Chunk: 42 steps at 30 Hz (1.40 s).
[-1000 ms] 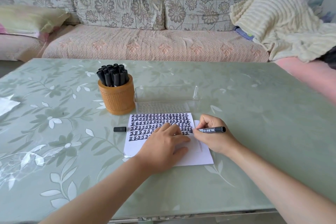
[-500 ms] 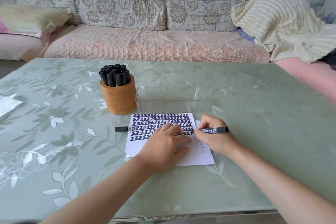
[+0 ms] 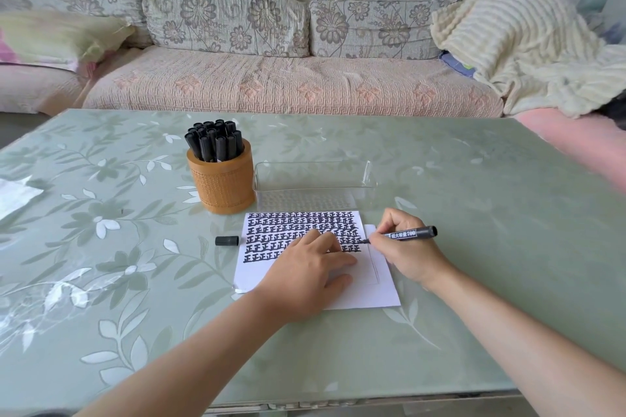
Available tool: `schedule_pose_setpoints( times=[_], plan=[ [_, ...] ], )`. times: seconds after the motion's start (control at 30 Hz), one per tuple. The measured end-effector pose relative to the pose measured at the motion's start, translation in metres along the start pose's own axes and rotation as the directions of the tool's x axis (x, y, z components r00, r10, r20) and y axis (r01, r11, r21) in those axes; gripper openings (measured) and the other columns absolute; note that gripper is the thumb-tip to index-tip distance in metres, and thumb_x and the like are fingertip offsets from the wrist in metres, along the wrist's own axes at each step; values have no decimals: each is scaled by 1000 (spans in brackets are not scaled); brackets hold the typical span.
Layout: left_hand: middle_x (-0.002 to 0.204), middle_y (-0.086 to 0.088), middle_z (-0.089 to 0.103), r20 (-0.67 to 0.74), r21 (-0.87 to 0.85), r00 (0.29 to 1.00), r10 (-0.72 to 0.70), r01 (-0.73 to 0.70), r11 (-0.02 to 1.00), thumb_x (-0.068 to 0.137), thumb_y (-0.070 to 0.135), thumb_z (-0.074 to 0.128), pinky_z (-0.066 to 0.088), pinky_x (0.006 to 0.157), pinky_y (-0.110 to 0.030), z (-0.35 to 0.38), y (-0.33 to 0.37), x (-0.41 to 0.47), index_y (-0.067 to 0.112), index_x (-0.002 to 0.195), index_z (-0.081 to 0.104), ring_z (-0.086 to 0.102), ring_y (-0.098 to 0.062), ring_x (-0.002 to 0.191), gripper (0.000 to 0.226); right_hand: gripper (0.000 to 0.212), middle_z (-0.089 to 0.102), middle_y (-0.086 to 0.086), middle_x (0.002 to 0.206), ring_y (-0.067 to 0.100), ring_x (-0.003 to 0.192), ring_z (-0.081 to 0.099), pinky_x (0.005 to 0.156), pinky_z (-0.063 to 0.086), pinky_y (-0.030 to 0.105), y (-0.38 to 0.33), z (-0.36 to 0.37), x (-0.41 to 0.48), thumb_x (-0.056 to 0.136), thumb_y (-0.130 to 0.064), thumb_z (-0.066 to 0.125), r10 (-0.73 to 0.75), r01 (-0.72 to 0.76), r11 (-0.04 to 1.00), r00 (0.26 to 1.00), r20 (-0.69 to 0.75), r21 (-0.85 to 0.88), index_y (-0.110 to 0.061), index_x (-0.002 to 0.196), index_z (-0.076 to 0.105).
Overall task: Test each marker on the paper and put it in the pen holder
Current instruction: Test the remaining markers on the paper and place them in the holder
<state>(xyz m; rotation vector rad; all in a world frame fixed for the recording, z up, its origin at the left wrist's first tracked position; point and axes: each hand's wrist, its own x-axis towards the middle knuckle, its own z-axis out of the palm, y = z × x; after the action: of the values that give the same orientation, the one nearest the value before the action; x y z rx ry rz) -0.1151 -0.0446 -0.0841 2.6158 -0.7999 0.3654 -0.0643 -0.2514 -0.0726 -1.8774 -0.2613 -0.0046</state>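
Marker tip on the paper, sheet held flat

The right hand's (image 3: 411,247) fingers (image 3: 393,220) are curled round a black marker (image 3: 411,234), pinching it near the nib, whose tip touches the white paper (image 3: 366,291) at the right end of the rows of black characters. The left hand (image 3: 305,276) lies on the sheet, fingers (image 3: 333,242) straight and pressing down. Just left of the paper lies a loose black cap (image 3: 227,240) (on its side). Behind stands the orange pen holder (image 3: 222,184), full of capped markers (image 3: 215,142), with a clear plastic tray (image 3: 315,176) beside it on the green floral table (image 3: 474,213)
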Motion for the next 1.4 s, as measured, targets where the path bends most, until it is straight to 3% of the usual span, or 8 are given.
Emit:
schedule_pose_setpoints(
  times=[0.27,0.37,0.6,0.73,0.87,0.97,1.17,1.4],
  plan=[
    [100,4,56,20,-99,998,61,-59,993,92,33,52,46,79,-36,-10,-9,-5,24,120,63,50,-18,91,31,15,64,-11,69,7,64,57,61,43,20,-17,4,2,82,-7,74,-97,95,993,995,-22,-65,-21,79,69],
    [99,4,58,-35,-78,997,64,-67,995,92,27,54,45,80,-33,-22,-19,-8,23,116,64,52,-18,92,26,18,71,-2,81,9,71,61,64,45,14,-33,12,5,87,-5,69,-130,133,988,991,43,-79,-21,90,75],
    [101,3,60,-125,79,976,-179,189,979,84,13,63,48,81,-33,-55,-66,-21,19,113,65,53,-20,95,30,50,62,5,98,4,54,50,50,39,16,-54,37,8,97,12,35,-28,51,997,943,330,-60,-16,133,56],
    [111,4,54,-47,131,937,-347,350,927,83,15,54,43,94,-34,-73,-86,-33,21,124,55,45,-18,108,42,46,57,10,93,21,69,54,56,47,25,-62,53,14,102,1,31,1,12,999,939,344,-36,-28,113,65],
    [116,8,51,61,168,897,-438,423,890,82,21,52,41,96,-33,-83,-99,-46,26,124,51,42,-15,114,42,33,52,-7,62,8,49,46,52,39,28,-65,62,18,97,2,32,4,58,984,941,338,-171,-20,84,54],
    [115,9,50,118,173,871,-477,456,873,83,26,52,41,95,-32,-82,-106,-51,27,117,52,42,-15,112,33,21,51,-12,73,8,57,39,58,37,26,-64,69,19,97,-5,45,-43,130,961,943,331,-246,-24,91,50],
    [101,7,54,81,55,877,-474,471,880,91,33,61,45,81,-31,-85,-109,-53,24,101,64,47,-14,98,14,24,66,-15,105,3,95,60,89,46,24,-60,81,23,91,-16,65,-49,163,894,961,272,-417,-28,112,67],
    [86,18,59,-79,-124,901,-426,415,901,87,29,68,47,69,-25,-91,-97,-51,31,97,64,56,-5,79,11,19,62,-14,104,8,95,55,82,43,27,-69,92,22,91,-20,63,-211,324,775,942,260,-543,-30,106,69]
  ],
)
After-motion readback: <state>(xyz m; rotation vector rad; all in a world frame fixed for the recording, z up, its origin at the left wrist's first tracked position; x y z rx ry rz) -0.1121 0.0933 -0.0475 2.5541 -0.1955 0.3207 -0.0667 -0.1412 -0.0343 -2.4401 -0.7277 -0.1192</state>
